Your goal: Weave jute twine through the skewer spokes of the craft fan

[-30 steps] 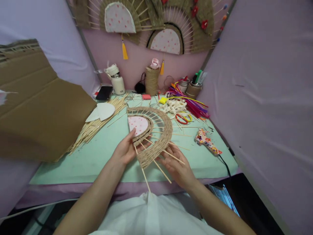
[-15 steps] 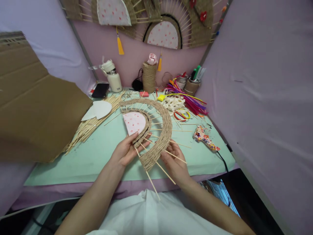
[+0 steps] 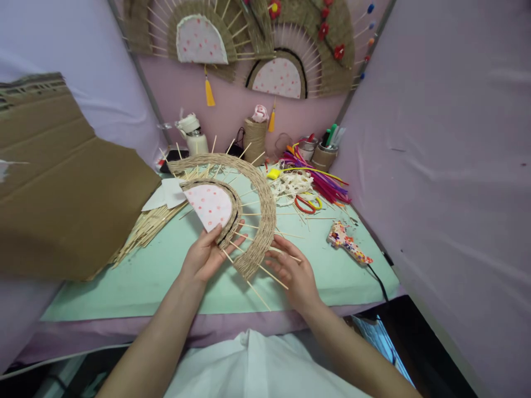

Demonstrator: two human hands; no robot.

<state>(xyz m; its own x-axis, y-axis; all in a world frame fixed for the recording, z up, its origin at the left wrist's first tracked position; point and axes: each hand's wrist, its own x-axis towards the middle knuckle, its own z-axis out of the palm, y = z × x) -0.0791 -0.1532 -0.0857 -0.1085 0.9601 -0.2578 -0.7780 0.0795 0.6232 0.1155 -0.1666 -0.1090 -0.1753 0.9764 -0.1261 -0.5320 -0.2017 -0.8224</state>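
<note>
A woven half-round fan [image 3: 267, 210] of jute twine on thin wooden sticks is held up above the table, tilted. Its inner half-disc [image 3: 209, 204] is white with pink dots, edged by twine and a black line. My left hand [image 3: 201, 260] grips the lower corner of this half-disc, thumb in front and fingers behind. By the outer band's lower right, my right hand [image 3: 296, 276] has its fingers apart among the protruding stick ends; whether it touches them I cannot tell.
Left stand a large cardboard sheet [image 3: 74, 193], a bundle of sticks [image 3: 145, 235] and white cut-outs [image 3: 164, 194]. Behind are a bottle [image 3: 197, 142] and a twine spool [image 3: 254, 141]. Right lie scissors [image 3: 306, 204], pipe cleaners [image 3: 327, 185] and a corded glue gun [image 3: 348, 243].
The fan has moved left and up and is tilted more upright. My right hand has loosened from the outer band, its fingers now spread beside it.
</note>
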